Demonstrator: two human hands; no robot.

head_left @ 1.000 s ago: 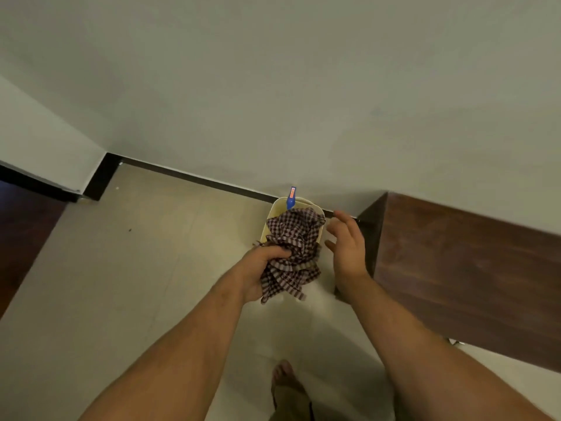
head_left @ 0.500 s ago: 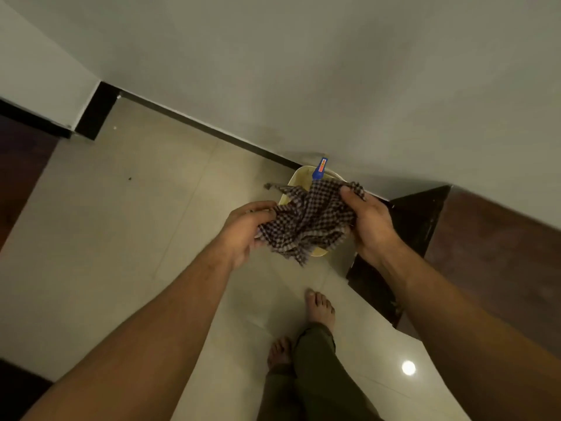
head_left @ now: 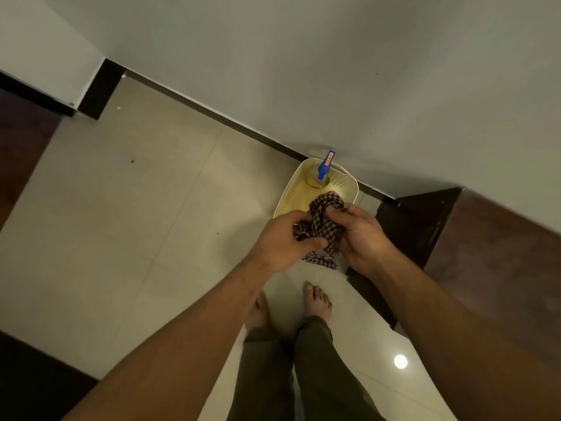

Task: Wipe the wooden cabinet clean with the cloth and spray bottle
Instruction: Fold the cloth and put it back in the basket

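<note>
In the head view, the left hand (head_left: 279, 238) and the right hand (head_left: 361, 235) are both clamped on the checked cloth (head_left: 323, 221). It is bunched between them, with fingers curled into its folds, and a loose end hangs just below the grip. Just beyond the grip, a cream basket (head_left: 291, 189) sits on the tiled floor (head_left: 136, 208) against the wall. The spray bottle (head_left: 322, 170), with its blue head, sits at the basket's far end, apart from both hands. To the right of the grip, close by the right wrist, stands the dark wooden cabinet (head_left: 491, 244). Neither the hands nor the cloth touch it. Below the grip the person's bare feet stand on the tiles.

The task looks barely begun. The cloth is in hand, seemingly being gathered into a wad for wiping. The bottle is not yet picked up, and the cabinet shows no wet patch as far as the dim light lets me tell. Spraying and all of the wiping appear to be left
</note>
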